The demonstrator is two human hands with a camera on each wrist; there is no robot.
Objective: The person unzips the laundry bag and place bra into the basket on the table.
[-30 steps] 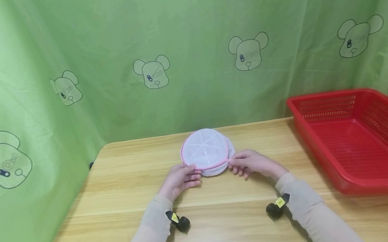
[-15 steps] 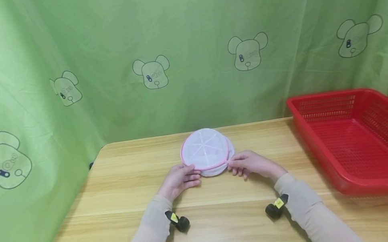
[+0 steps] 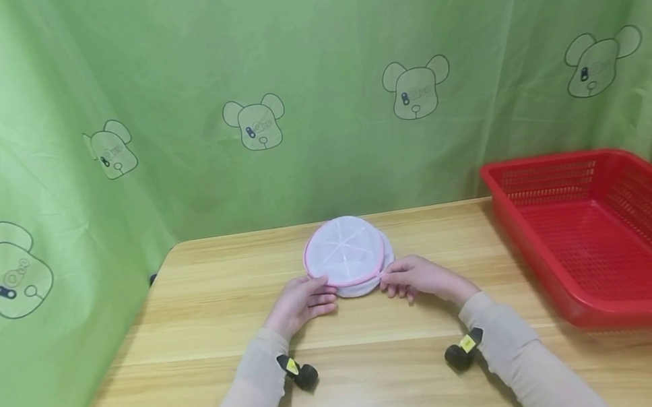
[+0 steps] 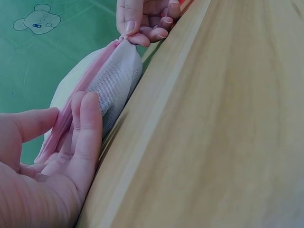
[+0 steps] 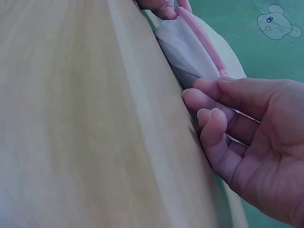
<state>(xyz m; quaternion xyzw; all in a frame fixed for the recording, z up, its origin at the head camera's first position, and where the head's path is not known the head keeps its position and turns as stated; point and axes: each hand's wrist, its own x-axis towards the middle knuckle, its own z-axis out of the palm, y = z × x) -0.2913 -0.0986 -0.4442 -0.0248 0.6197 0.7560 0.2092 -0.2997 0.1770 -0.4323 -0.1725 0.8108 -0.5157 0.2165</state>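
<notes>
A round white mesh laundry bag (image 3: 342, 249) with a pink zipper stands low on the wooden table, white lines crossing its top. At its near left edge my left hand (image 3: 303, 303) pinches the rim, thumb on the pink zipper tape (image 4: 85, 83) and fingers against the mesh side. On the near right my right hand (image 3: 423, 278) pinches the zipper at the slider with thumb and index finger; the slider itself is mostly hidden by the fingertips. In the right wrist view, the other fingers of that hand curl loosely beside the bag.
A red plastic basket (image 3: 583, 307) with perforated walls stands on the right of the table (image 3: 373, 388). Green curtain (image 3: 321, 163) printed with bear heads hangs behind and along the sides. A small black camera is strapped to each wrist.
My right hand has slid slightly left along the near edge of the laundry bag with the zipper in its pinch. My left hand and the bag have hardly moved.
</notes>
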